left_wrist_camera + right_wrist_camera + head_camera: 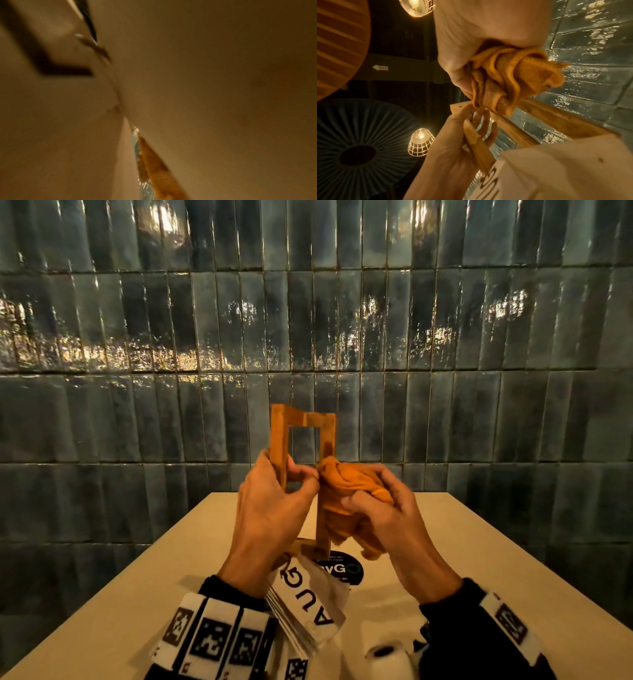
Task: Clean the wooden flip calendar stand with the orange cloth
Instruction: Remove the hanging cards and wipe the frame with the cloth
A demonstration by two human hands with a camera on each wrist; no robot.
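Note:
I hold the wooden flip calendar stand (pixel 303 419) up in the air above the table, its open frame pointing up and its white cards (pixel 305 607) marked AUG hanging down by my wrists. My left hand (pixel 270 501) grips the frame's left post (pixel 279 446). My right hand (pixel 383 508) grips the bunched orange cloth (pixel 346 481), which is wrapped round the right post (pixel 325 440). In the right wrist view the cloth (pixel 513 75) presses on the wooden bar (pixel 556 119), and the left hand (pixel 453 142) holds the other post (pixel 477 147). The left wrist view is blurred, with a strip of cloth (pixel 159 170) showing.
A cream table (pixel 137 594) lies below my hands, set against a dark glossy tiled wall (pixel 308 320). A round black sticker (pixel 342 571) with lettering sits on the table under the stand. A white roll (pixel 387 655) lies at the near edge.

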